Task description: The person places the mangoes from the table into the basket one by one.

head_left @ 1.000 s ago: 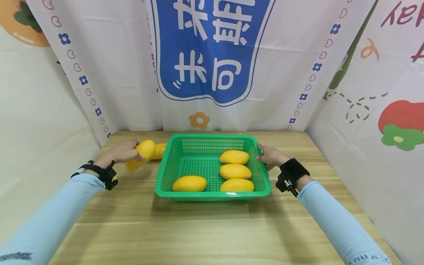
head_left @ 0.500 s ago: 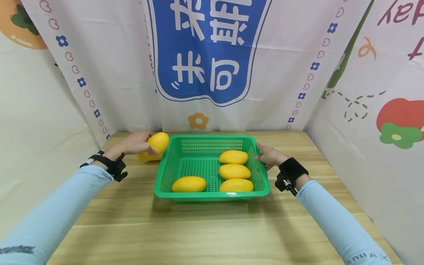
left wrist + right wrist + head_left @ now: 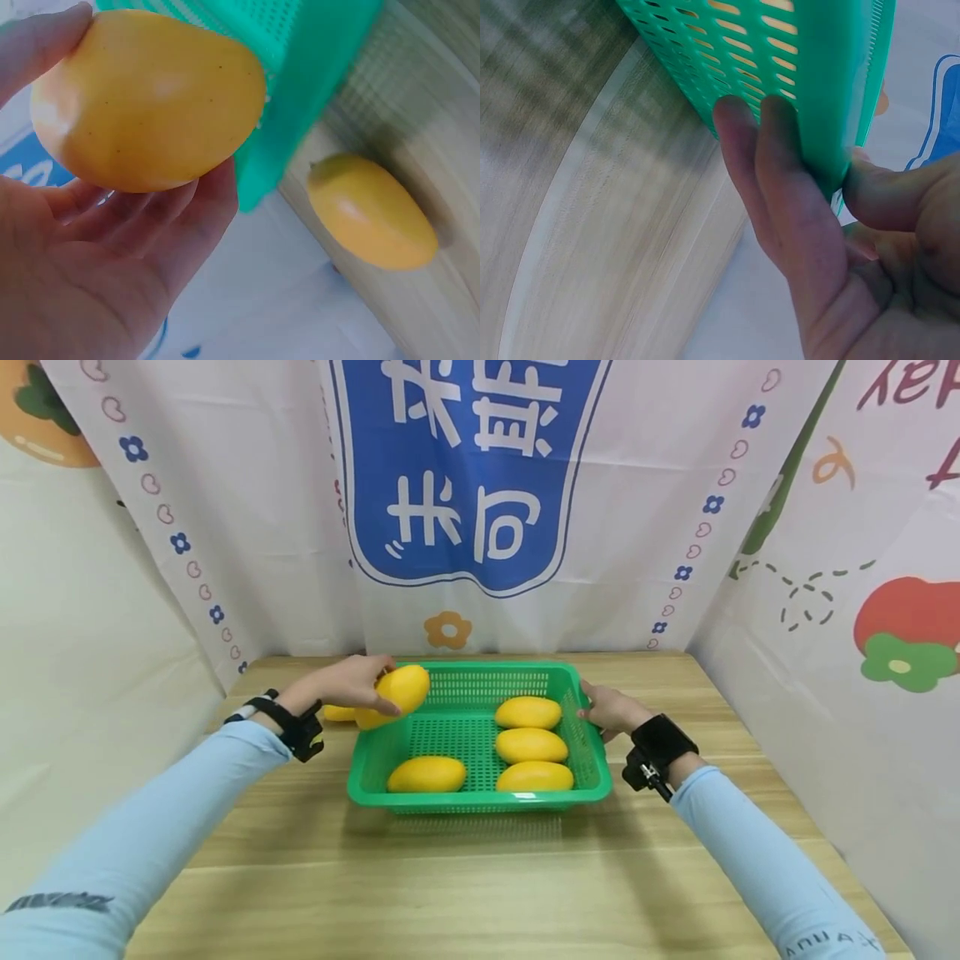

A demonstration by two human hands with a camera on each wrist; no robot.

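Observation:
My left hand (image 3: pixel 351 683) grips a yellow mango (image 3: pixel 406 688) above the left rim of the green plastic basket (image 3: pixel 480 803). In the left wrist view the held mango (image 3: pixel 150 101) lies between thumb and fingers, with small dark specks on its skin. My right hand (image 3: pixel 615 710) pinches the basket's right rim; in the right wrist view its fingers (image 3: pixel 780 157) press the outer wall and the thumb bends over the edge. Inside the basket, three mangoes line the right side, the middle one (image 3: pixel 532 746) among them, and one mango (image 3: pixel 427 774) lies at the front left.
Another mango (image 3: pixel 371 211) lies on the wooden table (image 3: pixel 480 893), left of the basket and partly hidden behind my left hand in the head view. A printed white cloth (image 3: pixel 300 568) stands behind the table and along both sides.
My left hand has carried its mango rightwards, from the table left of the basket to over the basket's left rim. The right hand keeps its hold on the basket.

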